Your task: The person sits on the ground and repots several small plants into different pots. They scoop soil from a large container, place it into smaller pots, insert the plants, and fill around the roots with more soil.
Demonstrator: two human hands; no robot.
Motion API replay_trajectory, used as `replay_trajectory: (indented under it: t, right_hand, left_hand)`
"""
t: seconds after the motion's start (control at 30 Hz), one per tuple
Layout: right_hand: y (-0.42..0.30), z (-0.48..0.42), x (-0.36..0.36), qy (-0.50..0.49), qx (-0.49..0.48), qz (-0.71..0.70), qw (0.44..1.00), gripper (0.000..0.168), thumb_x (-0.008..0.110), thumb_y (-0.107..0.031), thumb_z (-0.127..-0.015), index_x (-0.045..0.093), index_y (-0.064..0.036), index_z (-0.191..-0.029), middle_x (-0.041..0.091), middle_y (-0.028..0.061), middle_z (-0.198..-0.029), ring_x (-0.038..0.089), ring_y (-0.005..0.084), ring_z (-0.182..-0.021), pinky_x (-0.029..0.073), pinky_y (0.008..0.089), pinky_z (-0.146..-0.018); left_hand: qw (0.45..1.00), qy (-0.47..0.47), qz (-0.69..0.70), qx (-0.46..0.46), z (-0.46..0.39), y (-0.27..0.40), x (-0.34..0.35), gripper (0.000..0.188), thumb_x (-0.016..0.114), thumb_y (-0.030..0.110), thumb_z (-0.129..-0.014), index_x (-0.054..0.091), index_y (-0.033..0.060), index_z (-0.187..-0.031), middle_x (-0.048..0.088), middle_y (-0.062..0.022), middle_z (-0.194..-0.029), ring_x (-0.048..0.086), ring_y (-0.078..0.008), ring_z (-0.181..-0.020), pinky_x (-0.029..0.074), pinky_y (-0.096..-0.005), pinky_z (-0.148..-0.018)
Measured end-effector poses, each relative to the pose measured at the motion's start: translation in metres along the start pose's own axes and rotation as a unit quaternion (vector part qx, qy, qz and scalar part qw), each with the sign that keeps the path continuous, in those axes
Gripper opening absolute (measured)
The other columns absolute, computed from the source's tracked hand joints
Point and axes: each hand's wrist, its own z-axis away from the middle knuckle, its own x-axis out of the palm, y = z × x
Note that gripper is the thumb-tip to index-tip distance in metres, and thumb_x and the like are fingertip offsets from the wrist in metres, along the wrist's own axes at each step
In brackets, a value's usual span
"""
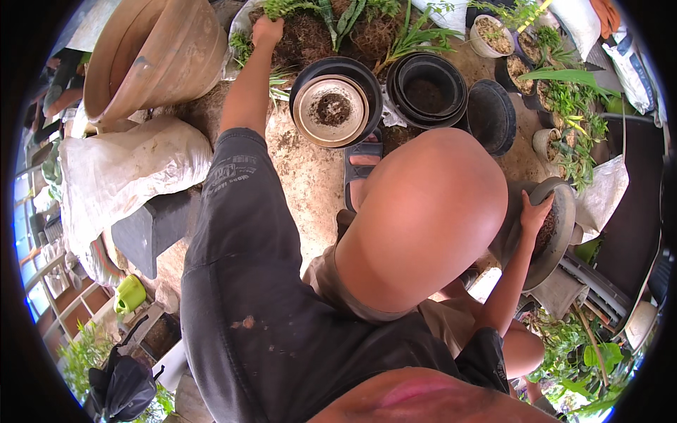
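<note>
My left hand (267, 31) reaches out to the far side, at the edge of a white sack (240, 26) of bare-rooted plants and soil. It is nearest to a green fern (288, 8); its fingertips are hidden, so what it grips is unclear. On the right, my right hand (535, 214) grips a large grey plant pot (563, 222), which leans on its side with dark soil (545, 235) inside. Between my hands, in front of my sandalled foot, sit a cream pot (301, 113) nested in a black pot (376, 87) and a stack of black pots (391, 100).
A big terracotta pot (174, 58) tilts at the far left above a full white sack (137, 153). Another black pot (492, 119) leans beside the stack. Potted plants (571, 100) line the right side. A lime-green watering can (129, 293) stands at the lower left.
</note>
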Motion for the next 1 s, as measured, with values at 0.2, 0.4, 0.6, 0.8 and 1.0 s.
replay_trajectory:
  t: [0.2,0.4,0.6,0.8,1.0]
  right_hand:
    - [-0.015,-0.005,0.006,0.004,-0.008,-0.025,1.0,0.103,0.083,-0.035,-0.075,0.024,0.009,-0.147,0.035,0.031,-0.147,0.033,0.0426,-0.139,0.028,0.0462,-0.116]
    - [-0.001,0.004,0.003,0.007,0.005,-0.012,1.0,0.102,0.083,-0.032,-0.075,0.024,0.008,-0.148,0.035,0.0306,-0.148,0.032,0.0424,-0.139,0.029,0.0461,-0.116]
    - [-0.005,-0.008,0.005,0.008,-0.027,-0.028,0.999,0.1,0.083,-0.029,-0.075,0.025,0.008,-0.147,0.035,0.031,-0.148,0.032,0.0428,-0.139,0.029,0.0461,-0.116]
    - [-0.008,-0.002,0.007,0.014,-0.035,-0.029,0.999,0.1,0.083,-0.029,-0.075,0.025,0.009,-0.147,0.036,0.0321,-0.146,0.033,0.0443,-0.138,0.029,0.0469,-0.115]
    - [-0.011,0.0,0.007,0.011,-0.021,-0.025,0.999,0.101,0.083,-0.029,-0.075,0.024,0.009,-0.147,0.035,0.0318,-0.147,0.033,0.0441,-0.138,0.029,0.0472,-0.115]
  left_hand:
    - [0.988,0.108,0.064,-0.086,0.002,-0.029,-0.03,0.071,0.072,0.04,-0.081,0.049,-0.0064,-0.129,0.064,-0.0263,-0.113,0.062,-0.0382,-0.107,0.047,-0.0549,-0.094]
    - [0.974,0.184,-0.035,0.13,0.065,0.038,-0.003,0.075,0.073,0.039,-0.082,0.044,-0.0012,-0.138,0.059,-0.0248,-0.123,0.057,-0.0386,-0.116,0.044,-0.0512,-0.1]
    - [0.925,-0.318,0.106,0.178,0.075,0.057,0.057,0.062,0.062,0.052,-0.091,0.061,0.0011,-0.127,0.061,-0.0183,-0.127,0.06,-0.0305,-0.116,0.047,-0.0418,-0.1]
    - [0.816,-0.499,0.142,0.257,0.129,0.078,0.009,0.063,0.062,0.059,-0.089,0.065,0.0083,-0.127,0.066,-0.013,-0.121,0.061,-0.0253,-0.115,0.047,-0.0384,-0.098]
    - [0.83,-0.456,0.111,0.301,0.159,0.063,-0.048,0.041,0.067,0.036,-0.093,0.069,0.0063,-0.121,0.071,-0.011,-0.112,0.066,-0.0218,-0.104,0.049,-0.0368,-0.094]
